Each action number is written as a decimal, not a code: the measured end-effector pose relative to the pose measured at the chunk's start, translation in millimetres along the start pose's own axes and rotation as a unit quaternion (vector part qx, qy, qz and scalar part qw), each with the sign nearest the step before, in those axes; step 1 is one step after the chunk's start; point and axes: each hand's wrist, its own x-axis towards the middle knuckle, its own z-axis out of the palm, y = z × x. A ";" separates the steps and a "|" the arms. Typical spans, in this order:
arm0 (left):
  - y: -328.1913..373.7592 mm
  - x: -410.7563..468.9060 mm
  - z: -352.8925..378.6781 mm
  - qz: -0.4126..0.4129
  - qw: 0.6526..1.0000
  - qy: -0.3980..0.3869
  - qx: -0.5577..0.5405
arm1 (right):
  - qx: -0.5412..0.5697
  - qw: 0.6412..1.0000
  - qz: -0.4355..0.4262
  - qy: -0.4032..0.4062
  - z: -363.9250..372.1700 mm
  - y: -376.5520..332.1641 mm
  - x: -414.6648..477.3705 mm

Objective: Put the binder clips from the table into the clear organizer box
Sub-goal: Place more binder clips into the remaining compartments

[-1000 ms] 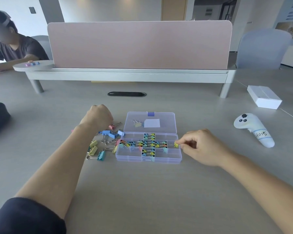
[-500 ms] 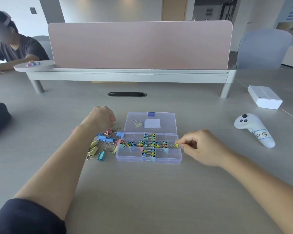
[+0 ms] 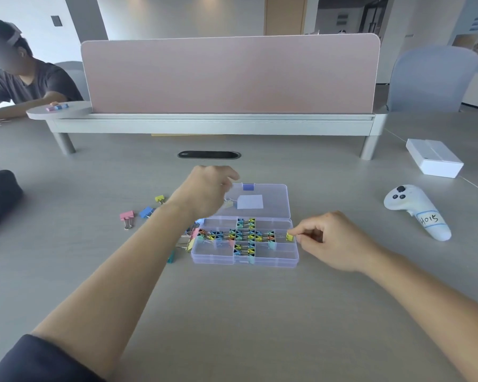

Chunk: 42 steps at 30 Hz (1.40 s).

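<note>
A pink divider panel (image 3: 229,75) is set on a raised grey shelf (image 3: 210,125) across the grey table (image 3: 232,326), with a pale blue chair (image 3: 431,78) placed right of it and a wooden door (image 3: 284,15) seen behind it.

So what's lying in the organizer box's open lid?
A white paper slip and a pale binder clip lie in the lid. The left hand covers the lid's left part, so anything there is hidden.
</note>
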 end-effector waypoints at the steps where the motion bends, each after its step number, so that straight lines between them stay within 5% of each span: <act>1: 12.3 -3.1 2.5 0.022 0.999 -0.017 -0.023 | 0.001 1.000 0.000 -0.001 0.2 0.0 0.0; 10: 76.8 -24.0 26.8 0.033 0.968 -0.117 -0.221 | -0.002 1.000 -0.008 -0.005 -1.8 -1.8 -0.4; 19: 72.4 -23.7 41.1 0.043 0.989 -0.113 -0.087 | 0.003 1.000 -0.006 -0.009 -2.9 -3.6 -0.6; 28: 89.0 -23.8 47.7 0.096 0.970 -0.105 0.199 | 0.014 0.999 -0.021 -0.022 -4.2 -7.1 -0.1; 42: 109.8 -22.0 48.5 0.097 0.960 -0.103 0.241 | 0.012 0.999 -0.023 -0.031 -1.5 -2.5 1.7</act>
